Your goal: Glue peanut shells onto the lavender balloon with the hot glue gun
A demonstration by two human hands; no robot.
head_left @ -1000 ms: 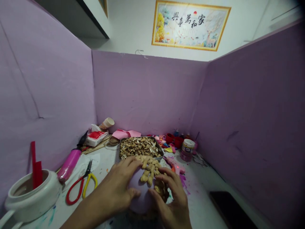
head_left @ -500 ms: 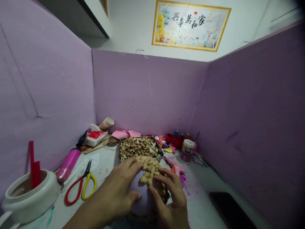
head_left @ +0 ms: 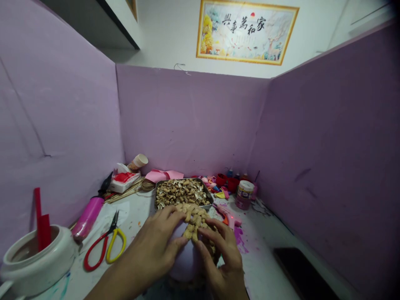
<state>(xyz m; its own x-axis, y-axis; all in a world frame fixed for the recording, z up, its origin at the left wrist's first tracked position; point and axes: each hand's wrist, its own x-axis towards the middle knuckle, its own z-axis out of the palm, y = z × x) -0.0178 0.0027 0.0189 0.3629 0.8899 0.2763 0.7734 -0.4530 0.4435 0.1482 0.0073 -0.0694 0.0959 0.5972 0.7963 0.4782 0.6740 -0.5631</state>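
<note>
A smooth lavender ball (head_left: 187, 262), balloon-like, is held low between my two hands. Peanut shells (head_left: 193, 221) cover its far and upper side and more of its right side. My left hand (head_left: 164, 237) grips the ball from the left, its fingers over the top and its thumb by the lower edge of the shells. On the right, my right hand (head_left: 223, 254) curls round the shell-covered side, thumb and forefinger closed at the lowest shell. The ball's underside is dark and partly hidden by my hands.
Behind the ball stands a metal tray (head_left: 213, 201) of peanut shells. Red-and-yellow-handled scissors (head_left: 109, 243) and a white pot (head_left: 40, 262) lie left. A pink glue gun (head_left: 233, 218), a jar (head_left: 244, 193) and a black phone (head_left: 303, 271) are right. Purple panels (head_left: 193, 121) enclose the table.
My left thumb has moved up the ball to the edge of the shells. My right fingers have shifted slightly over the shells. The whole view has drifted a little.
</note>
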